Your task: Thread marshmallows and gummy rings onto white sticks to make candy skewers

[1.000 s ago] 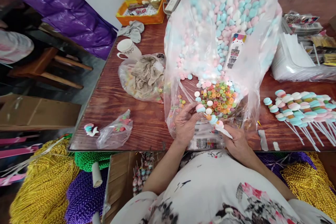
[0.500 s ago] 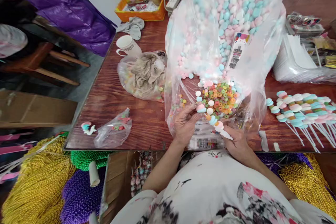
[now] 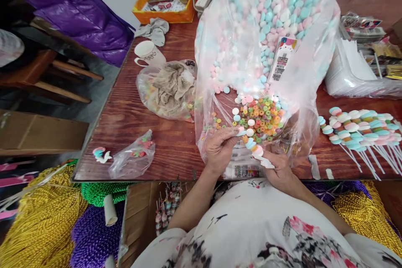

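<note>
My left hand [image 3: 220, 149] is closed, thumb and fingertips pinching a small pink and pale-blue candy [image 3: 241, 131]. Just to its right is the candy skewer [image 3: 256, 150], a short row of blue, pink and orange pieces threaded together. My right hand [image 3: 279, 168] is closed round the skewer's white lower end, which is partly hidden by the fingers. Beyond both hands, a heap of coloured ring candies [image 3: 265, 117] lies at the mouth of a large clear plastic bag [image 3: 232, 46], which holds many pink, white and blue round candies [image 3: 270, 16].
Several strung candy skewers [image 3: 361, 127] lie at the right, beside a clear tub [image 3: 348, 83] of packets. A bag with a cloth [image 3: 174, 86], a mug [image 3: 150, 53] and an orange tray [image 3: 166, 16] stand at the left. Coloured bead strands [image 3: 44, 217] hang below the table edge.
My left hand has brought the pinched candy slightly closer to the skewer's tip. My right hand has tilted the skewer a little and shifted slightly left. The whole view has slid a bit.
</note>
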The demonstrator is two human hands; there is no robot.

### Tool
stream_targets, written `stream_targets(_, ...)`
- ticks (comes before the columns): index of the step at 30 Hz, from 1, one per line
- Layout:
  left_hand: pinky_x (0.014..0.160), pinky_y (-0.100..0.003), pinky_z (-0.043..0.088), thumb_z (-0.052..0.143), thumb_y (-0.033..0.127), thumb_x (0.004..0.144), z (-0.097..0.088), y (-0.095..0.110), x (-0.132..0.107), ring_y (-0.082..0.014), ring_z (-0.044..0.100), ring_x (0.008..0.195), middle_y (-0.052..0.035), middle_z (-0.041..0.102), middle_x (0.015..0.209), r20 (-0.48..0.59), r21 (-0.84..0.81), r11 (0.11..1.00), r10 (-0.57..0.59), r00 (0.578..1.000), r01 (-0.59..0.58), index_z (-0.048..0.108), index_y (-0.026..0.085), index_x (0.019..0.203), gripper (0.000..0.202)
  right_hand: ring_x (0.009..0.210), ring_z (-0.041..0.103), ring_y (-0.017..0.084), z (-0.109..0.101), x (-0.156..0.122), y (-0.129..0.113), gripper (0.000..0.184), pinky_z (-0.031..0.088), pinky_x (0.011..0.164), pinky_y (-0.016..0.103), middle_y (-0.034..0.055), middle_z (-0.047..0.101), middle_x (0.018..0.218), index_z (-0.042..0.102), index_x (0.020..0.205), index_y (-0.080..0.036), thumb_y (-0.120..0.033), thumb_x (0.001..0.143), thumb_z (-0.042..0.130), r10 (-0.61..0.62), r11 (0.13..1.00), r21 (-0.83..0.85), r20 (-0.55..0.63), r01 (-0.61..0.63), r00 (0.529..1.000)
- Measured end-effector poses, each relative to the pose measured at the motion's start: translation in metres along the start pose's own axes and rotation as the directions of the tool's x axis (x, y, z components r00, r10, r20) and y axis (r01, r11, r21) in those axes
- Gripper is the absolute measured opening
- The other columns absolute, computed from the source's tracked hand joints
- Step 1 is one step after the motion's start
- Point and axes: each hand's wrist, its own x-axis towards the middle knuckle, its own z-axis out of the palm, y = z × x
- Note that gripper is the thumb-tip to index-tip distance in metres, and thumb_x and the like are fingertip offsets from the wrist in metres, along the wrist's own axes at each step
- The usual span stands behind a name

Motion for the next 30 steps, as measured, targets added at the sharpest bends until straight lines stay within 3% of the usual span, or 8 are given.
stream_targets(4, 0.084, -0.034, 0.061, 0.074, 0.009, 0.079, -0.001, 0.001, 0.001, -0.0176, 0.075, 0.090, -0.0022, 0.079, 0.098, 0.033, 0.129, 0.981, 0.141, 0.989, -0.144, 0.076, 0.026, 0.096, 0.023, 0.063, 0.057, 0.013, 0.005, 0.002, -0.001, 0.037, 0.045, 0.063, 0.022, 0.0000, 0.066, 0.077, 0.066, 0.098, -0.019, 0.001, 0.077, 0.043, 0.018, 1.000, -0.016, -0.027, -0.019, 0.999)
stream_targets(7, 0.085, -0.033, 0.061, 0.073, 0.006, 0.079, 0.004, -0.001, 0.000, -0.0163, 0.075, 0.090, -0.0014, 0.079, 0.098, 0.014, 0.135, 0.980, 0.149, 0.989, -0.149, 0.076, 0.026, 0.095, 0.026, 0.064, 0.056, 0.014, 0.014, 0.006, -0.002, 0.034, 0.044, 0.063, 0.023, 0.0013, 0.063, 0.074, 0.065, 0.092, -0.017, 0.000, 0.073, 0.043, 0.006, 0.998, -0.055, 0.013, -0.005, 1.000)
stream_targets(10, 0.084, -0.033, 0.061, 0.072, 0.008, 0.081, 0.011, -0.001, -0.002, -0.0164, 0.074, 0.090, -0.0014, 0.078, 0.099, 0.004, 0.076, 0.993, 0.088, 0.996, -0.088, 0.076, 0.027, 0.098, 0.026, 0.057, 0.051, 0.013, 0.024, 0.010, 0.001, 0.025, 0.040, 0.058, 0.023, 0.0000, 0.059, 0.066, 0.062, 0.081, -0.017, -0.003, 0.073, 0.043, -0.035, 0.998, -0.051, 0.054, 0.038, 0.998)
stream_targets(14, 0.090, -0.036, 0.060, 0.073, 0.017, 0.083, 0.014, 0.003, -0.003, -0.0188, 0.073, 0.096, -0.0026, 0.077, 0.103, 0.001, -0.038, 0.999, -0.033, 0.999, 0.033, 0.075, 0.028, 0.104, 0.023, 0.054, 0.048, 0.012, 0.018, 0.013, 0.006, 0.023, 0.040, 0.057, 0.021, -0.0023, 0.056, 0.062, 0.061, 0.076, -0.018, -0.005, 0.080, 0.043, 0.092, 0.995, -0.033, -0.094, -0.095, 0.991)
stream_targets(17, 0.093, -0.039, 0.059, 0.071, 0.029, 0.086, 0.010, 0.005, 0.000, -0.0217, 0.072, 0.103, -0.0055, 0.075, 0.112, 0.074, -0.198, 0.964, -0.167, 0.983, 0.178, 0.069, 0.028, 0.120, 0.035, 0.056, 0.051, 0.012, 0.004, 0.011, 0.006, 0.024, 0.043, 0.060, 0.022, -0.0021, 0.059, 0.065, 0.064, 0.083, -0.018, -0.006, 0.083, 0.044, 0.154, 0.982, -0.090, -0.150, -0.168, 0.977)
stream_targets(20, 0.099, -0.040, 0.056, 0.064, 0.033, 0.091, 0.008, 0.005, 0.004, -0.0229, 0.070, 0.110, -0.0075, 0.073, 0.118, 0.174, -0.124, 0.960, -0.229, 0.958, 0.252, 0.070, 0.025, 0.119, 0.030, 0.069, 0.061, 0.016, -0.005, 0.007, 0.004, 0.028, 0.047, 0.069, 0.024, 0.0014, 0.067, 0.075, 0.067, 0.089, -0.018, -0.004, 0.081, 0.044, 0.152, 0.974, -0.156, -0.075, -0.162, 0.986)
stream_targets(26, 0.105, -0.044, 0.053, 0.062, 0.023, 0.092, 0.019, 0.005, -0.004, -0.0197, 0.070, 0.109, -0.0033, 0.075, 0.113, 0.164, 0.029, 0.999, -0.041, 0.986, 0.036, 0.073, 0.026, 0.110, 0.021, 0.080, 0.067, 0.018, -0.006, 0.006, 0.001, 0.041, 0.050, 0.077, 0.026, 0.0062, 0.074, 0.092, 0.068, 0.102, -0.018, 0.000, 0.075, 0.044, 0.177, 0.961, -0.200, -0.077, -0.189, 0.981)
stream_targets(30, 0.107, -0.046, 0.053, 0.059, 0.024, 0.094, 0.030, 0.006, -0.010, -0.0207, 0.067, 0.115, -0.0016, 0.072, 0.120, 0.189, -0.033, 0.997, -0.064, 0.980, 0.072, 0.071, 0.032, 0.114, 0.024, 0.075, 0.065, 0.017, -0.001, 0.008, -0.003, 0.033, 0.050, 0.074, 0.024, 0.0037, 0.071, 0.082, 0.068, 0.091, -0.018, -0.001, 0.075, 0.045, 0.133, 0.974, -0.180, -0.023, -0.135, 0.991)
